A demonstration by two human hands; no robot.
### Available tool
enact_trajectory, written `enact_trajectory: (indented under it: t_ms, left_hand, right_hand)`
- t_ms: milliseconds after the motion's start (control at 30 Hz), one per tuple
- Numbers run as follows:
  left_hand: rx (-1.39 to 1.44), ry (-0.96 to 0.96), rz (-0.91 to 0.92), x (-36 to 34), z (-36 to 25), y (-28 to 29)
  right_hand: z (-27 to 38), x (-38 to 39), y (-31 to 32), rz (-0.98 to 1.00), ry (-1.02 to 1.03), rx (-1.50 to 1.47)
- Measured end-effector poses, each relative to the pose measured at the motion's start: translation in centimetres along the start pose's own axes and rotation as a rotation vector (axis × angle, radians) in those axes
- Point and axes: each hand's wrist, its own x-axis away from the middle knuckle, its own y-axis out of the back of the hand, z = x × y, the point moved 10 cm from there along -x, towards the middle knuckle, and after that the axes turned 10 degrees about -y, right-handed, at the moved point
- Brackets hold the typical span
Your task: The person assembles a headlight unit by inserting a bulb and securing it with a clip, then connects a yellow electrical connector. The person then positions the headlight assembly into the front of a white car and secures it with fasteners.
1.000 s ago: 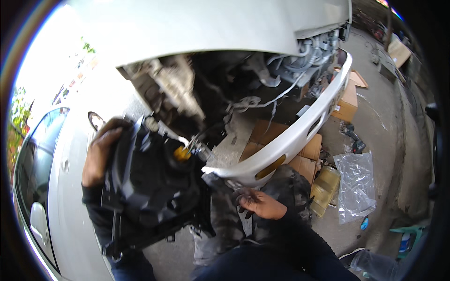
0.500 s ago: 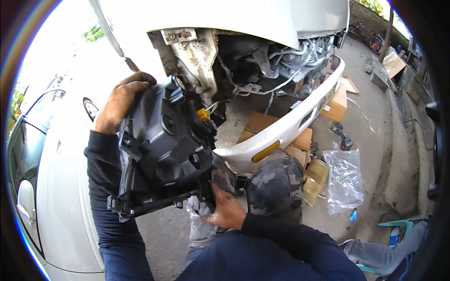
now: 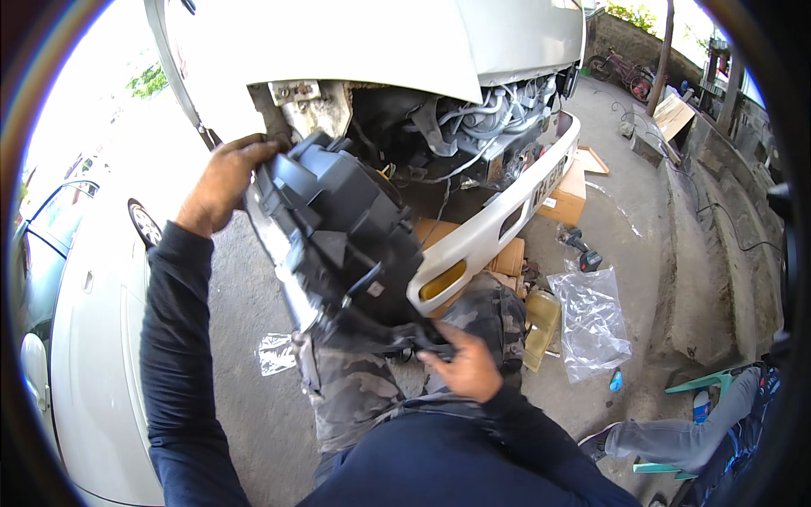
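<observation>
My left hand (image 3: 221, 184) grips the upper edge of a black headlamp housing (image 3: 336, 237), its silvery lens edge along the left side. My right hand (image 3: 465, 363) holds a black bracket at the housing's lower right corner. The housing is held tilted above my camouflage-trousered legs (image 3: 355, 393). Just beyond it, the white car (image 3: 372, 42) has an exposed front corner with grey hoses, brackets and wiring (image 3: 490, 118), and its detached-looking white bumper (image 3: 515, 211) curves around to the housing's right, with an amber lamp (image 3: 443, 279) in it.
A cordless power tool (image 3: 587, 258), plastic bag (image 3: 591, 325), old yellowed lamp (image 3: 538, 334) and cardboard boxes (image 3: 564, 203) lie rightward. A seated person's leg (image 3: 659, 439) is at lower right, beside concrete steps (image 3: 701, 279). Another light-coloured car (image 3: 93, 355) stands at left.
The housing has rotated, showing more silvery lens edge along its left, and shifted toward the bumper. My right hand has risen and moved right with the housing's lower corner; my view has shifted.
</observation>
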Motion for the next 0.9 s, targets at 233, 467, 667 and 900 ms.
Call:
enact_trajectory:
  t_ms: [233,467,667,900]
  left_hand:
    - [0.542,0.176,-0.143,2.9,8.0,-8.2]
    - [0.109,-0.063,-0.172,5.7,7.2,-16.0]
    - [1.27,0.292,-0.419,6.7,11.6,-25.8]
    - [1.584,0.456,-0.428,7.2,14.6,-31.2]
  right_hand:
    - [1.0,-2.1,19.4,-0.28,-0.277,0.094]
    - [4.1,-14.7,29.3,-0.253,0.033,-0.377]
    - [5.8,-23.5,31.1,-0.348,0.157,-0.274]
    - [4.5,-29.0,29.9,-0.421,0.101,-0.081]
